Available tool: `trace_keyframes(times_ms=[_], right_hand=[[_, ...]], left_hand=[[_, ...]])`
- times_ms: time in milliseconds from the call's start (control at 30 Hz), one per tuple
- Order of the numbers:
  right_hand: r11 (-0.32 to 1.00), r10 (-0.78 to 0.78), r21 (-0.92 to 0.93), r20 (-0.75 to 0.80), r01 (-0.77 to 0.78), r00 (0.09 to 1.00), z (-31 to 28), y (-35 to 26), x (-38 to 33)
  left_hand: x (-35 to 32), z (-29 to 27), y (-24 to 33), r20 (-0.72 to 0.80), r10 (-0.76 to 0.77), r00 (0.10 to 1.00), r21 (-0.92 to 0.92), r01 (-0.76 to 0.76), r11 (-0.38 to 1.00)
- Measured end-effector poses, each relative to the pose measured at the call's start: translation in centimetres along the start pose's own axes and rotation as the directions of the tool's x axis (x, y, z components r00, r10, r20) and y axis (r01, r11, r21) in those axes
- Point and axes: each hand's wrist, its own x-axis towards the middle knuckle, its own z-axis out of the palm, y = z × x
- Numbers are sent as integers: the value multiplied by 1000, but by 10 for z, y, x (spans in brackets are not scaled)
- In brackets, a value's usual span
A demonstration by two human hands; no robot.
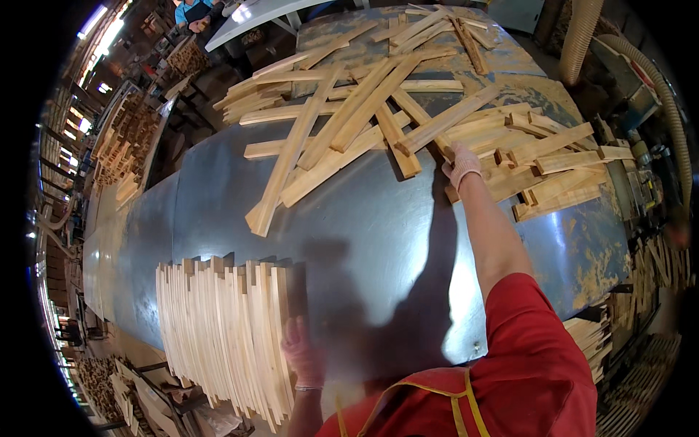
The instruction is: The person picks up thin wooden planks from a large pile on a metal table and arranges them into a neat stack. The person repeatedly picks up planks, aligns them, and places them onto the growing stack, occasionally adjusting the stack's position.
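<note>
My left hand (302, 353), in a pinkish glove, rests flat against the right side of a neat row of thin wooden slats (222, 331) standing on edge at the near side of a grey metal table (364, 233). My right hand (461, 164), also gloved, reaches far across the table and lies on a loose wooden strip (426, 130) at the edge of a jumbled heap of wooden strips (378, 109). Whether its fingers close around the strip cannot be made out. My red sleeve and yellow-trimmed apron fill the lower right.
Stacks of cut wood (120, 142) line the left side of the workshop. Flexible dust hoses (673, 109) and machinery stand at the right. Another person (193, 11) in blue is at the far end. More slats (593, 331) lie below the table's right edge.
</note>
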Motion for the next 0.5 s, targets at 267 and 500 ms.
trace_keyframes(times_ms=[267,500], right_hand=[[898,321,-434,760,73,566,-137,76,-171],[8,34,-644,765,765,643,-141,-16,-106]], left_hand=[[98,-4,156,587,54,808,-775,542,325],[116,-38,214,817,148,558,-576,779,247]])
